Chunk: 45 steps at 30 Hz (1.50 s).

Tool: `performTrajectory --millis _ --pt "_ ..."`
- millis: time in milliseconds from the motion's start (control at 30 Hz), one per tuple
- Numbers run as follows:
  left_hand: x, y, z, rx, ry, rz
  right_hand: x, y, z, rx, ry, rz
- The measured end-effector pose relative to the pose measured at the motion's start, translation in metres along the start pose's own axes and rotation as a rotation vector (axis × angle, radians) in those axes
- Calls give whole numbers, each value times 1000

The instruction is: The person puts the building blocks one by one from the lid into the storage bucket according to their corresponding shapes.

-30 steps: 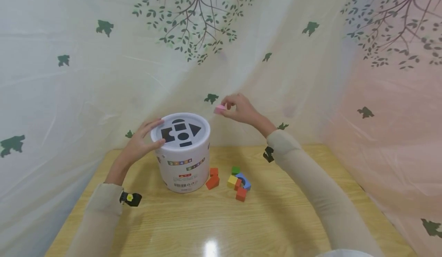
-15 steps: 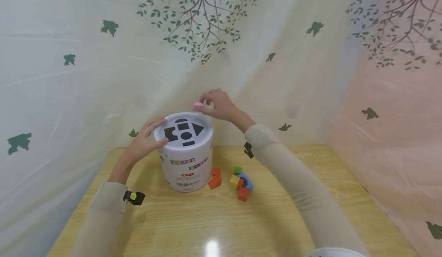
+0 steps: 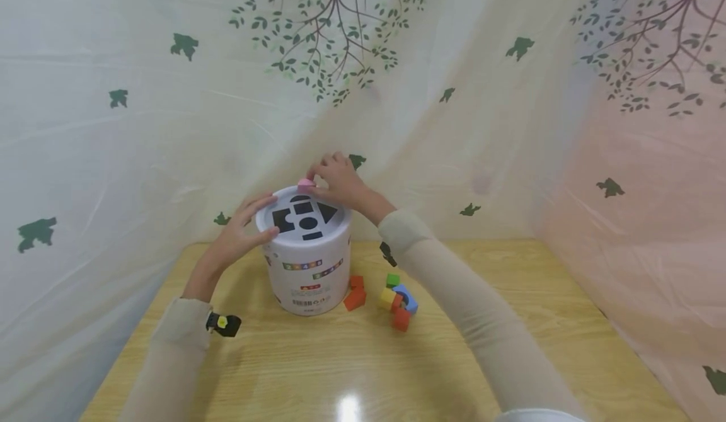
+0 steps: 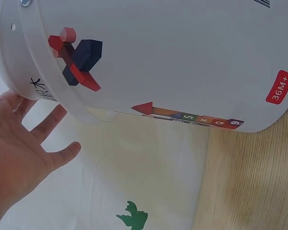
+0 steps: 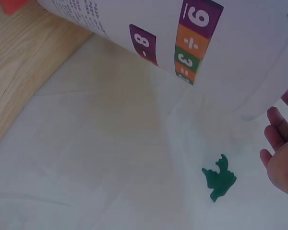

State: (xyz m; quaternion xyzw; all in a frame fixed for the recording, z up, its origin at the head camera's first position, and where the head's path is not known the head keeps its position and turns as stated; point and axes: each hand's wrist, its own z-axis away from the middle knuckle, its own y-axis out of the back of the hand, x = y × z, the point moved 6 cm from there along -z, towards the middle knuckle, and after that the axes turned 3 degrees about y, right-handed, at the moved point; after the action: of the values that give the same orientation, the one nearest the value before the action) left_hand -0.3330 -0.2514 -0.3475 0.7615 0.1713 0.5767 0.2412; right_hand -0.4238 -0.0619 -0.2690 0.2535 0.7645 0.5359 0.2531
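A white shape-sorter bucket [image 3: 309, 283] stands upright on the table, its lid [image 3: 331, 230] cut with dark holes: a half-round, a rectangle, a triangle, a circle, a slot and a notched square. My left hand [image 3: 237, 232] rests at the left of the rim with thumb and fingers spread. In the left wrist view those fingers [image 4: 60, 155] are extended beside the bucket's top. At the far rim, close to the half-round hole, my right hand [image 3: 340, 179] pinches a pink, half-round-looking block [image 3: 306, 186]. The right wrist view catches the fingers [image 5: 276, 136] but not the block.
Two red blocks [image 3: 355, 299] lie against the bucket's right foot. Further right is a loose group: a green block [image 3: 393, 280], a yellow one [image 3: 387, 300], a blue arch [image 3: 411, 302] and reddish blocks [image 3: 401, 320]. A printed cloth hangs behind the wooden table [image 3: 283, 365].
My right hand has carried the pink block leftward from the air right of the bucket to the lid's far edge. The left hand keeps its place on the rim.
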Motion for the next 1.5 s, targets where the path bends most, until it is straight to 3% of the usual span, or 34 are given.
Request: performTrajectory --millis 467,1500 --pt "-1 -1 0 -7 21 -7 -13 -11 -5 -21 25 110" --pt "-2 -2 1 -2 -12 24 -5 -12 3 -33 14 81"
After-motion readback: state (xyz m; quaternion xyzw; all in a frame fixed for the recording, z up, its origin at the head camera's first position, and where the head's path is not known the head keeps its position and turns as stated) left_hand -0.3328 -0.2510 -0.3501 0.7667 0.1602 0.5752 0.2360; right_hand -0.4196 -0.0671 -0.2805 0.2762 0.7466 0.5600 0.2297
